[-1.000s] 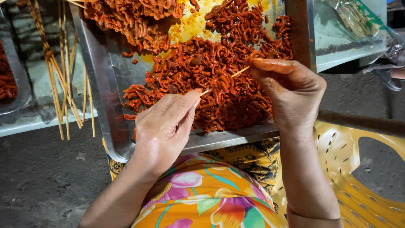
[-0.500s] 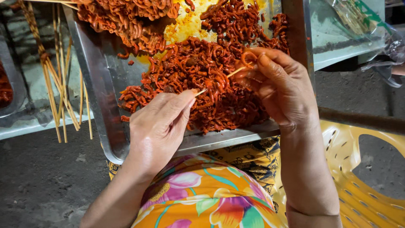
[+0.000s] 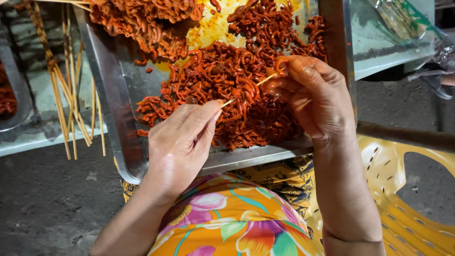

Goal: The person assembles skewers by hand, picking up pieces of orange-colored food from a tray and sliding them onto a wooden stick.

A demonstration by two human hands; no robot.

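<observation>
A metal tray [image 3: 124, 142] rests on my lap, heaped with red-orange curled macaroni pieces [image 3: 227, 90] in oily sauce. My left hand [image 3: 182, 142] pinches one end of a thin bamboo skewer [image 3: 246, 91] over the tray. My right hand [image 3: 313, 97] holds a curled macaroni piece [image 3: 280, 64] at the skewer's other tip, fingers closed around it. Both hands hover just above the pile near the tray's front edge.
A bundle of bamboo skewers [image 3: 71, 99] lies on a pale surface at the left, some with pieces threaded on. A yellow plastic chair [image 3: 407, 189] stands at the lower right. A plastic bag [image 3: 403, 23] lies upper right. Grey concrete floor shows at the left.
My right hand has picked up a curled piece and brought it onto the skewer tip. The view has shifted slightly, and the left hand keeps its grip on the skewer.
</observation>
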